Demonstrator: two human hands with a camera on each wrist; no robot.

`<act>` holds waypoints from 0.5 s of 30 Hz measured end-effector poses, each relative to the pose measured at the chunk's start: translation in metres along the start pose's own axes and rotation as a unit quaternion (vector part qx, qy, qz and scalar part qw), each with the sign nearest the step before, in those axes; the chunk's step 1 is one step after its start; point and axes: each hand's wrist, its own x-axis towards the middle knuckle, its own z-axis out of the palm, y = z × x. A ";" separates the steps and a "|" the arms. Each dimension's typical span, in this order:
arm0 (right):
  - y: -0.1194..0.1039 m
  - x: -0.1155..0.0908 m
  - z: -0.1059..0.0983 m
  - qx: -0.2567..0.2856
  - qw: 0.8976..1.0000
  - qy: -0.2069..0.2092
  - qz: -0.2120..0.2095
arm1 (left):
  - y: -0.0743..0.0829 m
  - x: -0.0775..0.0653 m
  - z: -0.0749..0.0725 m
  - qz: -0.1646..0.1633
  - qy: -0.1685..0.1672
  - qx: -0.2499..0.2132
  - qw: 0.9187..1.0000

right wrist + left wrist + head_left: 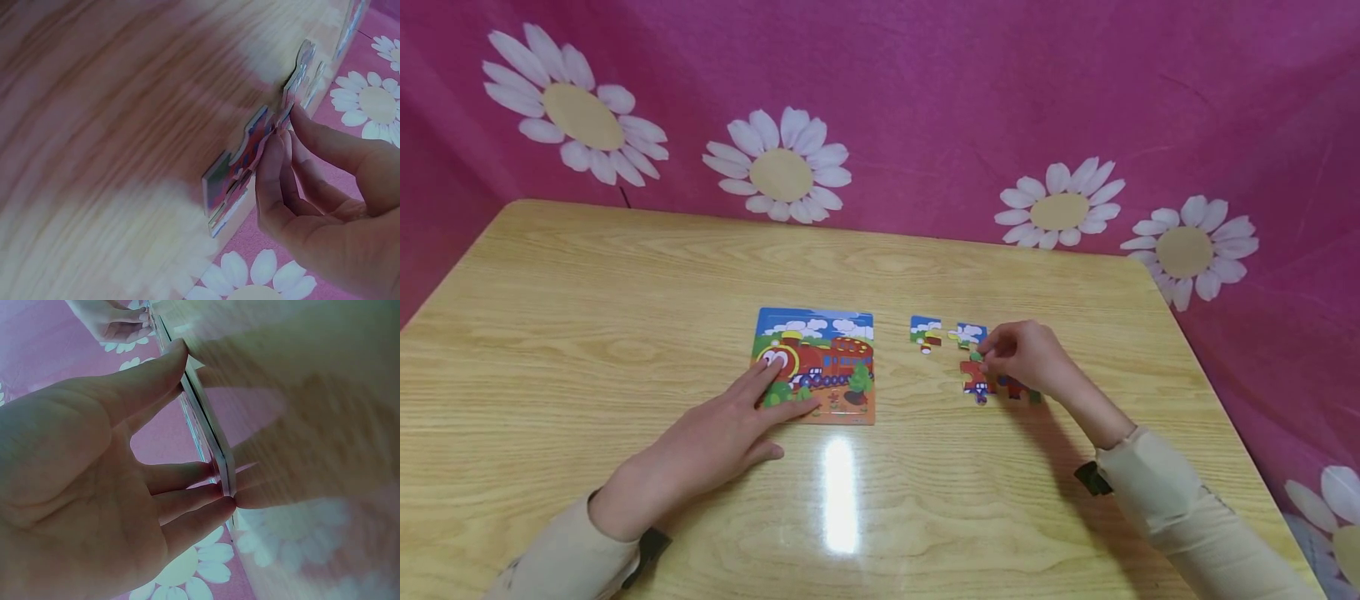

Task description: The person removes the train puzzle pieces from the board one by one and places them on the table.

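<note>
A square jigsaw puzzle (833,367) with a red train picture lies on the table. My left hand (718,429) rests on its left side, fingers stretched over the picture and the thumb off its lower edge. In the left wrist view those fingertips (219,503) meet the edge of the thin board. To the right, my right hand (1033,358) pinches at a puzzle piece (976,356) among a few loose ones, with the fingers bent. A red piece (976,375) lies just under the fingertips; another piece with green (217,181) is partly hidden behind the hand.
Between the board and the right hand lies a blue-and-white loose piece (926,329), with a similar piece (972,333) beside it. The wooden table (625,333) ends at a pink cloth (925,100) with daisies behind it.
</note>
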 end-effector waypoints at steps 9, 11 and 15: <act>-0.001 0.000 0.001 0.004 1.000 0.013 -0.009 | -0.001 0.000 0.001 0.007 0.007 0.006 1.000; -0.003 0.001 0.003 0.006 1.000 0.016 -0.020 | -0.001 0.000 0.001 0.010 0.011 0.011 1.000; -0.013 0.006 0.009 0.020 0.999 0.010 -0.042 | -0.001 0.000 0.000 0.011 0.014 0.014 1.000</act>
